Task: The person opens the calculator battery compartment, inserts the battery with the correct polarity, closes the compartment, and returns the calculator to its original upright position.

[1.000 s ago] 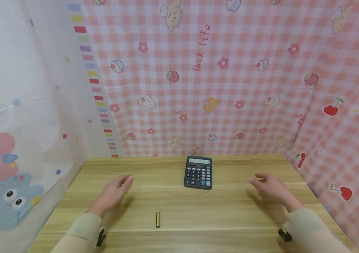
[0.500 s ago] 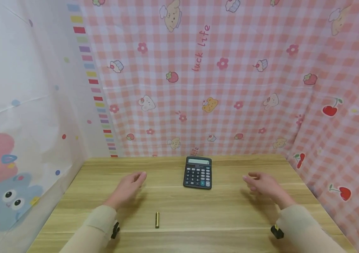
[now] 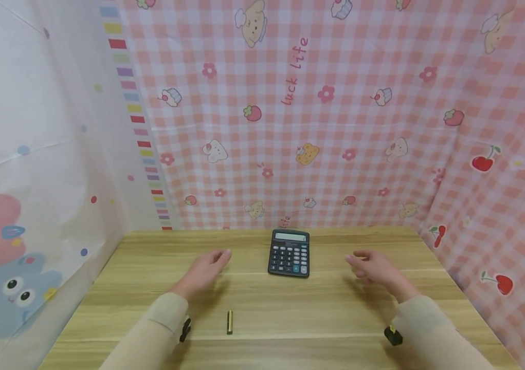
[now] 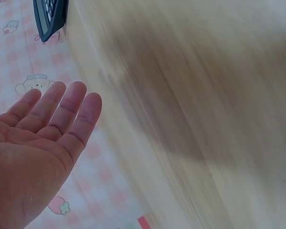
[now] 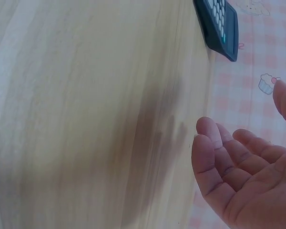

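Note:
A dark calculator (image 3: 289, 253) with a pale display lies near the back edge of the table. Left of it, my left hand (image 3: 204, 272) hovers over the wood, holding nothing; its fingers (image 4: 71, 107) look nearly straight in the left wrist view. On the calculator's other side my right hand (image 3: 375, 270) is held above the table, also with nothing in it. The right wrist view shows its fingers (image 5: 212, 167) loosely bent. A small gold-coloured cylinder, like a battery (image 3: 230, 322), lies nearer the front, to the right of my left wrist.
The wooden table (image 3: 285, 308) runs back to a pink checked cloth (image 3: 327, 123) hung behind it. More cloth (image 3: 503, 205) hangs along the right side, and a white sheet (image 3: 58, 154) with cartoon figures is on the left. A dark wrist device (image 3: 393, 335) shows under my right sleeve.
Both hands have moved inward toward the calculator, the left one farther to the right than the right one to the left. The calculator and the gold cylinder have stayed in place.

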### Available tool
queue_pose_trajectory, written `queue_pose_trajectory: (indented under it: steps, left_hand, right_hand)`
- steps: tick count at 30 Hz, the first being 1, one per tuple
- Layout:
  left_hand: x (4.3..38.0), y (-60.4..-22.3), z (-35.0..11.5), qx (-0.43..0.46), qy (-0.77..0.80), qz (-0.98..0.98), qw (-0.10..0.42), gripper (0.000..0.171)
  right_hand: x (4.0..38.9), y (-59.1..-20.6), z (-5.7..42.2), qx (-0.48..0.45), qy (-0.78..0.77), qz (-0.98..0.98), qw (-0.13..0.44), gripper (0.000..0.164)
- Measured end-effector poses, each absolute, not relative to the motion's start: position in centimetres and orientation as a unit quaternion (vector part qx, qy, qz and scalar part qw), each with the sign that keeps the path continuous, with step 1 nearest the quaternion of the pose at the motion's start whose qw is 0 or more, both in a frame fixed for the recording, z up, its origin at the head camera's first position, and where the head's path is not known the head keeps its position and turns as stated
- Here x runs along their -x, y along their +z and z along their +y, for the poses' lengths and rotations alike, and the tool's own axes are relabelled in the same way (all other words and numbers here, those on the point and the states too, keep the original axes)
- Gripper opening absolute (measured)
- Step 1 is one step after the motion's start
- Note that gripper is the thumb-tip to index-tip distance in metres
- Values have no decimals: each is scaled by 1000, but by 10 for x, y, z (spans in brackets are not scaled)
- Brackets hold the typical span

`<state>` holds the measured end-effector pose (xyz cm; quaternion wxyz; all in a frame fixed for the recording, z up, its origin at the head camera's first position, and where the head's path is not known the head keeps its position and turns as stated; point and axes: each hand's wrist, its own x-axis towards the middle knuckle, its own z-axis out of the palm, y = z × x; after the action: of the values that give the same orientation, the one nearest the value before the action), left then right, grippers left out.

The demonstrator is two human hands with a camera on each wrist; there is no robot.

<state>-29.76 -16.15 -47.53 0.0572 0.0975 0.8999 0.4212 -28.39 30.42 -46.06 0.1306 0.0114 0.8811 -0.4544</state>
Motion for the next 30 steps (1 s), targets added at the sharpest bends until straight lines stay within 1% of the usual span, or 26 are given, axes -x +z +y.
queue_pose_trajectory:
  steps: [4,7,10,13,16,21,30]
  left_hand:
    - [303,-475,-154,-100,432,895,60,76]
    - [308,-475,-149,-93,446,887,73,79]
    - [311,-476,-147,-90,461,879,86,85]
    - [312,-477,-144,-83,481,868,98,87]
    - [315,-478,-142,-78,501,855,110,88]
    - [320,-480,-137,-75,521,840,130,86]
    - [328,-483,-127,-78,537,825,156,84]
  right_hand:
    - [286,-461,299,-13,-455,881,126,80]
    - [288,-461,296,-10,-447,886,123,79]
    - [291,-462,294,-11,-444,887,126,81]
    - [294,-463,290,-15,-451,883,133,83]
    - [297,-466,287,-23,-465,874,136,81]
    - [300,-469,280,-34,-482,865,137,77]
    - [307,-472,268,-55,-501,852,143,75]
